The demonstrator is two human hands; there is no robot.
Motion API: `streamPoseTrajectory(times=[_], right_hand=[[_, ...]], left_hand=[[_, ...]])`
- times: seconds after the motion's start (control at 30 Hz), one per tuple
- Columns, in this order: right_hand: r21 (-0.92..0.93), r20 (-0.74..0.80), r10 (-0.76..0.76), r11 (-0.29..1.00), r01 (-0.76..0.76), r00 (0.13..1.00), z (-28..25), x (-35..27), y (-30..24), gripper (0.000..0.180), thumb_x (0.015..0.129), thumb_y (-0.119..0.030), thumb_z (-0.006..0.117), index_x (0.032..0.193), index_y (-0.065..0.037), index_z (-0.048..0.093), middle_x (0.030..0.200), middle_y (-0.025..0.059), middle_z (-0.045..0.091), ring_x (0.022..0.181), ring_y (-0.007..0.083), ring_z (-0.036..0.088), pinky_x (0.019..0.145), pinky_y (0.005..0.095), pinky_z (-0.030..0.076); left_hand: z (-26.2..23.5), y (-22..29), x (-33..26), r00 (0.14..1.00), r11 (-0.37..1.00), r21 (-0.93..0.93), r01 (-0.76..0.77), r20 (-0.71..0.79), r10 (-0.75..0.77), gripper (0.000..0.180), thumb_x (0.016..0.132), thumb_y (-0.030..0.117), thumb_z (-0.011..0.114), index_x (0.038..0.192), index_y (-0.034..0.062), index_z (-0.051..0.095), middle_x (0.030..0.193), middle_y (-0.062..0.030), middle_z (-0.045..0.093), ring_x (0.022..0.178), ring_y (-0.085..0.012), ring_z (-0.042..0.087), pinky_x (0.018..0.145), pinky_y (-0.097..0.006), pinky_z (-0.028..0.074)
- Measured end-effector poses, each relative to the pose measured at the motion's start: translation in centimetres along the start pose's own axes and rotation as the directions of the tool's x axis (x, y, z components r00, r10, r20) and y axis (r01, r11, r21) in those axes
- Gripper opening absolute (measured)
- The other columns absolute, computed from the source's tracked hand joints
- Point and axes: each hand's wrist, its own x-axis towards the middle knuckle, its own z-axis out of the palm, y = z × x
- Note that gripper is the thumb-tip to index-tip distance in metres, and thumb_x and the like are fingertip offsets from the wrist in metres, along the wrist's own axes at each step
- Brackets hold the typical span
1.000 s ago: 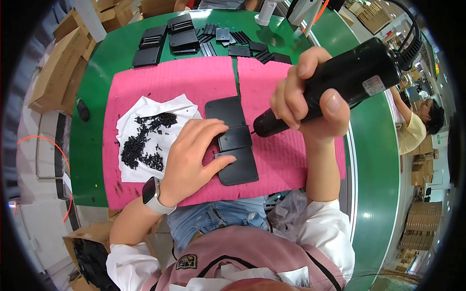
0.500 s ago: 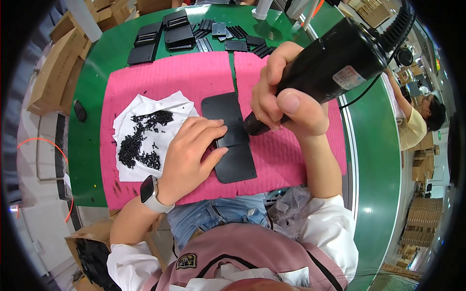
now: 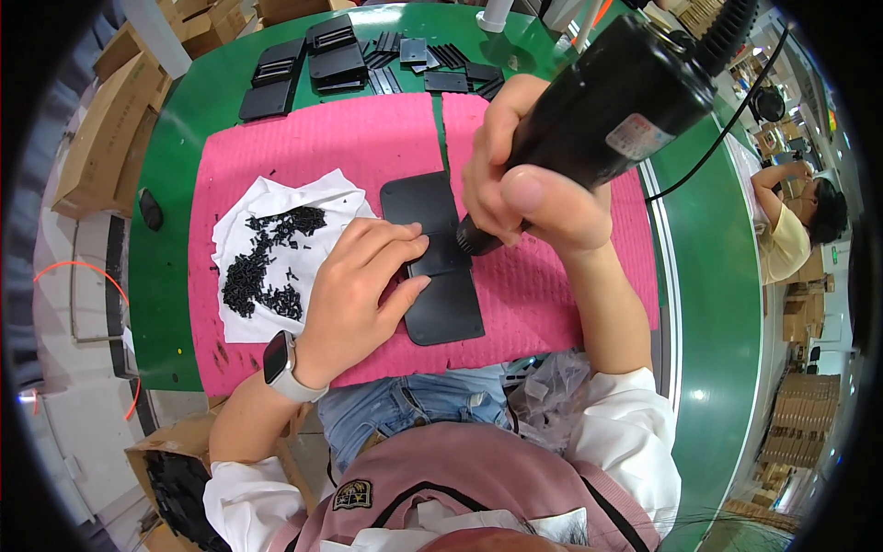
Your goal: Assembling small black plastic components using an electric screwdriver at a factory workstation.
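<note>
One black plate (image 3: pixel 432 267) is getting worked on right now, lying flat on the pink mat (image 3: pixel 322 156) close to the near edge of the tabletop (image 3: pixel 175 138). Left hand (image 3: pixel 354 294) sits flat on it, fingers (image 3: pixel 395 248) spread a bit and pressing down, not gripping anything. Right hand (image 3: pixel 524 193) is wrapped tight around a fat black driver (image 3: pixel 607 110), tip down on the plate just beside the left fingertips. Can't see whether a screw is under the tip, the hands cover that spot.

Left of the plate there's a white cloth (image 3: pixel 276 202) with a big heap of small black screws (image 3: pixel 262 262), so I'd guess plenty of fastening is left. Further back, a stack of black parts (image 3: pixel 313 64) and loose strips (image 3: pixel 441 64) wait at the far edge. I can't tell which of those are finished, so my read is somewhere mid-batch, this piece not done yet.
</note>
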Motion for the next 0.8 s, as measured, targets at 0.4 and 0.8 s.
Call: streamPoseTrajectory(times=[0.4, 0.8], right_hand=[[0.257, 0.067, -0.058, 0.966, 0.039, 0.996, -2.1, 0.0, -1.5, 0.035, 0.078, -0.029, 0.063, 0.094, -0.01, 0.038, 0.052, -0.0034, 0.035, 0.036, 0.0059, 0.031, 0.034, 0.021, 0.027], [0.184, -0.301, 0.284, 0.954, -0.236, 0.91, -5.9, -0.9, 0.7, 0.03, 0.078, -0.031, 0.066, 0.069, -0.007, 0.051, 0.06, 0.0039, 0.047, 0.047, 0.0167, 0.043, 0.049, 0.0291, 0.037]], left_hand=[[-0.8, -0.5, 0.5, 0.983, 0.969, 0.183, -0.167, 0.105, 0.15, 0.045, 0.063, 0.019, 0.073, 0.103, 0.007, 0.056, 0.088, -0.0101, 0.049, 0.087, -0.0281, 0.053, 0.069, -0.038, 0.046], [-16.2, 1.4, -22.0, 0.491, 0.865, 0.057, 0.499, -0.841, -0.228, 0.026, 0.071, 0.017, 0.075, 0.095, 0.009, 0.071, 0.08, -0.0058, 0.062, 0.076, -0.0161, 0.06, 0.064, -0.028, 0.046]])
